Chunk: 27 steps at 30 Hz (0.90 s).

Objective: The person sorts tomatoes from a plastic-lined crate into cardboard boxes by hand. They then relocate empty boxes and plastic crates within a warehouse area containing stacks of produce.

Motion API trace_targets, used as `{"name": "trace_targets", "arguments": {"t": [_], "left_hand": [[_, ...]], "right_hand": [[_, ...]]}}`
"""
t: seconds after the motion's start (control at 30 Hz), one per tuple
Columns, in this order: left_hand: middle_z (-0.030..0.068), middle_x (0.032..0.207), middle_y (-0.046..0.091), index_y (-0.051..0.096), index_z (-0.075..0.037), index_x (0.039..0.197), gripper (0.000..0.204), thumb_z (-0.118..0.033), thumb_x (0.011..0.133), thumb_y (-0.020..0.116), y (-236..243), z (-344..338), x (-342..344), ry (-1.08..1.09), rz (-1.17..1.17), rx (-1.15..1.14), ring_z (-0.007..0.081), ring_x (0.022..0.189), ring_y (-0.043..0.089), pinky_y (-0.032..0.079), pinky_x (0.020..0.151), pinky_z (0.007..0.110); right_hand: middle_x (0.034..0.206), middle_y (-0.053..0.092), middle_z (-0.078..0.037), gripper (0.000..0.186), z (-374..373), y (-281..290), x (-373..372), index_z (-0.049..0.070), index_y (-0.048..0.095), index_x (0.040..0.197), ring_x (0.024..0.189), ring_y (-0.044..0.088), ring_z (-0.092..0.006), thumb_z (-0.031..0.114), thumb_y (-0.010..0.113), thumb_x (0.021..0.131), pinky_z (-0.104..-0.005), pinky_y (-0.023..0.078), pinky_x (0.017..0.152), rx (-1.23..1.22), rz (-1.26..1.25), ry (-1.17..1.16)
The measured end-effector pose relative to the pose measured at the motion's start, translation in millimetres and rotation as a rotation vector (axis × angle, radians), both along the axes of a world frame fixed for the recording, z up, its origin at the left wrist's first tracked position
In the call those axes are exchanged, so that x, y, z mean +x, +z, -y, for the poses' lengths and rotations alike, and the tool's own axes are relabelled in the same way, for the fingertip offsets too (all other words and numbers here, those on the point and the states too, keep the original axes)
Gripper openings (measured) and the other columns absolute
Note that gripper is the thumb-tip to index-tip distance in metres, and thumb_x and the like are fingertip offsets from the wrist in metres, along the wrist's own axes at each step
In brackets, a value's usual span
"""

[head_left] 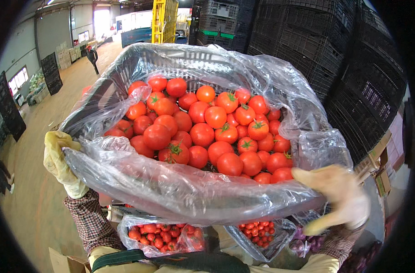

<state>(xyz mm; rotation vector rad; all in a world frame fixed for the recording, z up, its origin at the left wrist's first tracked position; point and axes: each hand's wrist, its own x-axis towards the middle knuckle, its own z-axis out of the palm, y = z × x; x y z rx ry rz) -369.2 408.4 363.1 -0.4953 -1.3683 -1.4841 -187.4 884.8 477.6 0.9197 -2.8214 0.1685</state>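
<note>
A large dark crate (202, 61), lined with clear plastic (189, 193) and heaped with red tomatoes (202, 134), some with green stems, fills the middle of the view. My left hand (61, 161), in a pale yellow glove, grips its left front corner with the plastic bunched there. My right hand (335, 195), gloved and blurred by motion, is at the right front of the crate, thumb and fingers spread; whether it touches the liner is unclear. Below are a lined crate of tomatoes (159, 236) and one of smaller tomatoes (257, 232).
Tall stacks of black crates (294, 45) stand behind and right. Bagged purple produce (305, 241) is low right, a cardboard box (68, 264) low left. A yellow metal frame (164, 20) stands behind. Another person (92, 58) is on the floor (39, 177) at left, and a partial figure (0, 170) shows at the rim.
</note>
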Motion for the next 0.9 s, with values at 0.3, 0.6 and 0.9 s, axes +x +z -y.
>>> {"name": "trace_targets", "arguments": {"t": [0.3, 0.6, 0.9], "left_hand": [[0.0071, 0.076, 0.054, 0.054, 0.004, 0.093, 0.040, -0.037, 0.095, 0.051, -3, -9, 5, 0.059, -0.083, -0.026, 0.0102, 0.058, 0.049, 0.039, 0.053, 0.023], [0.0112, 0.098, 0.063, 0.062, 0.001, 0.099, 0.032, -0.028, 0.095, 0.049, 28, 7, 30, 0.058, 0.186, -0.335, 0.0204, 0.088, 0.060, 0.045, 0.082, 0.032], [0.0080, 0.111, 0.065, 0.064, 0.000, 0.108, 0.031, -0.025, 0.090, 0.058, 100, 12, -139, -0.335, 0.425, -1.110, 0.0208, 0.098, 0.060, 0.046, 0.086, 0.031]], "right_hand": [[0.087, 0.063, -0.005, 0.040, -107, 3, -144, 0.002, 0.062, 0.103, 0.067, 0.055, -0.0104, 0.038, 0.066, 0.085, -0.0247, 0.044, 0.060, -0.775, 0.495, -0.726], [0.095, 0.063, -0.003, 0.027, -146, -78, -133, 0.007, 0.060, 0.105, 0.082, 0.061, -0.0167, 0.029, 0.057, 0.091, -0.0233, 0.048, 0.074, -0.460, -0.561, -0.332], [0.127, 0.048, -0.011, 0.051, -151, -109, -125, 0.001, 0.044, 0.132, 0.110, 0.047, -0.0209, 0.029, 0.053, 0.091, -0.0330, 0.036, 0.099, -1.337, -0.061, -0.326]]}}
